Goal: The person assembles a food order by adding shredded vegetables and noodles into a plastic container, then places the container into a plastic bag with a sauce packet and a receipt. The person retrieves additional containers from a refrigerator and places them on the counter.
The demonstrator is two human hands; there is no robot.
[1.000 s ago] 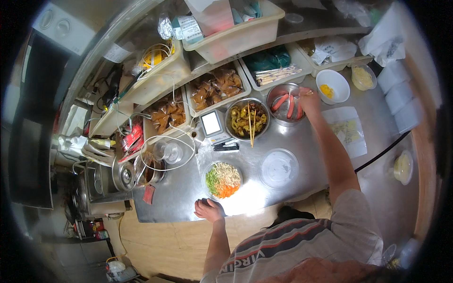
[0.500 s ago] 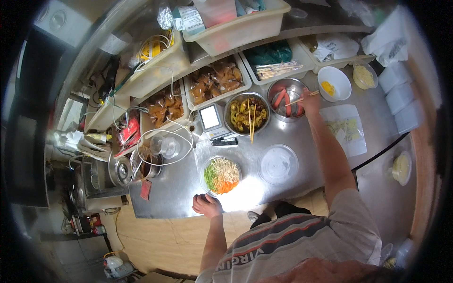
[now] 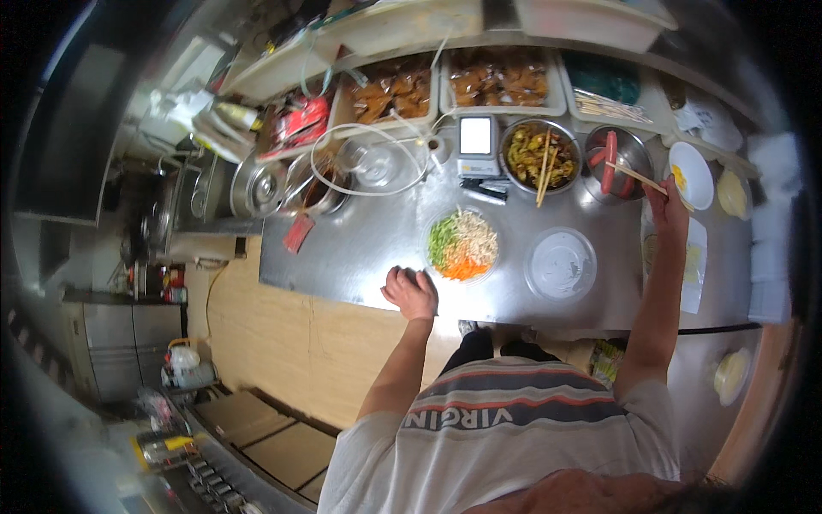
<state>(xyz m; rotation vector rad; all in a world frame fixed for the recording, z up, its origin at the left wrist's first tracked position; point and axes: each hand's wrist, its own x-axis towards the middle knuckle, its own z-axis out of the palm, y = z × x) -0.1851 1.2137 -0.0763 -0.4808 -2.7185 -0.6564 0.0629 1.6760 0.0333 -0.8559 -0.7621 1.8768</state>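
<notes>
In my right hand is a pair of wooden chopsticks, fingers closed round their rear ends. Their tips meet a pink sausage at the left side of a metal bowl; whether they pinch it I cannot tell. My left hand rests on the counter's front edge, fingers apart and holding nothing. Just beyond it stands a clear round container with green, pale and orange shreds. A clear round lid lies to its right. Another metal bowl holds dark green pickles and its own chopsticks.
Behind the bowls stand a scale and bins of bagged brown food. A white bowl with yellow bits is right of the sausage bowl. A white cable loops over the counter's left part, near a red packet.
The view has turned, so the counter sits further right. My right hand has drawn back from the sausage bowl's rim, and a sausage now sits across the chopstick tips. My left hand stays at the edge.
</notes>
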